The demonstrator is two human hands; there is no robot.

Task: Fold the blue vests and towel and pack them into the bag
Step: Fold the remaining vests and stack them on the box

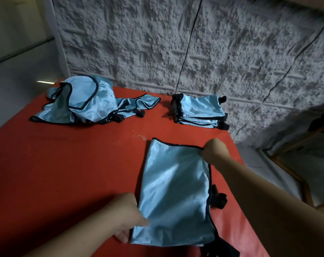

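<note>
The half-folded blue vest [174, 193] lies flat on the red table [64, 164], long axis running away from the person, its black-trimmed end far. The right hand [214, 150] pinches its far right corner; the left hand [126, 214] grips the near left edge, fingers probably tucked beneath. Next likely comes 1 crosswise fold. Beyond the vest sits the folded stack [199, 112]; far left of it, the unfolded pile [83, 101].

No readable text, label, brand, number or sign anywhere: none on vests, table or wall.
</note>
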